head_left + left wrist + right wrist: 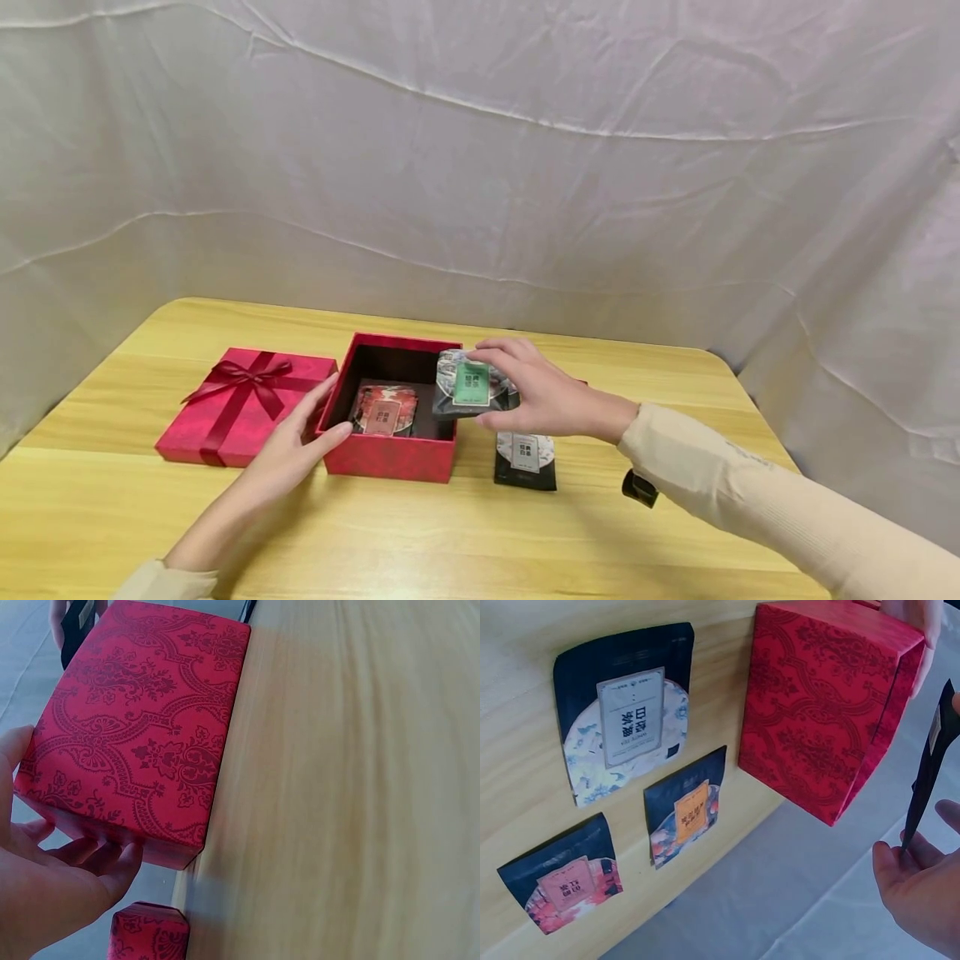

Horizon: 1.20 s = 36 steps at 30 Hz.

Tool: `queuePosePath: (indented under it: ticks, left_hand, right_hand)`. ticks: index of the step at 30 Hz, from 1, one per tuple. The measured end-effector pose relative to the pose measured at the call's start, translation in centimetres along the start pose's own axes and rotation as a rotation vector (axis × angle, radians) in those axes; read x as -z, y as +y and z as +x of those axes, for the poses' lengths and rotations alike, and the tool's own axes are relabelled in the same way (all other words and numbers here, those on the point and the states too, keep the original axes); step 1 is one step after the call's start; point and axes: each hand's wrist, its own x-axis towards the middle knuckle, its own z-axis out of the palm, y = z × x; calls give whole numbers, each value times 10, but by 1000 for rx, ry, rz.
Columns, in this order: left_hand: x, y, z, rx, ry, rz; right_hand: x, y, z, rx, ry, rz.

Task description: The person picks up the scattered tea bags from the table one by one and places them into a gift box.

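An open red patterned gift box (388,460) stands on the table with a red-labelled tea pouch (385,410) lying inside. My left hand (288,440) rests at its near left corner, thumb on the front rim and fingers along the left side; the left wrist view shows those fingers (112,862) against the wall. Over the box's right rim, my right hand (528,390) pinches a dark tea pouch with a green label (471,385) between thumb and fingers. In the right wrist view that pouch (928,761) appears nearly edge-on, its lower edge at the fingertips.
Left of the box lies the red lid with a dark red bow (251,392). To its right are a white-labelled pouch (626,720), an orange-labelled pouch (686,808) and a pink-labelled pouch (566,877) on the wooden table (360,542). A pale cloth (480,167) hangs behind.
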Motion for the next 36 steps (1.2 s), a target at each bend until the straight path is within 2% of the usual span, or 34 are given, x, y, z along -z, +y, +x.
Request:
queuePosePath:
  ticks: [9, 17, 29, 36]
  left_hand:
    - [4, 0, -2, 6, 1, -3]
    - [5, -2, -4, 11, 18, 14]
    - [6, 1, -1, -10, 12, 5]
    - [0, -1, 0, -25, 1, -44]
  right_hand:
    - [2, -6, 22, 13, -8, -35]
    - [-5, -11, 48, -61, -67, -62]
    - [-9, -21, 74, -34, -114, -89]
    - [-12, -29, 90, -9, -132, -91]
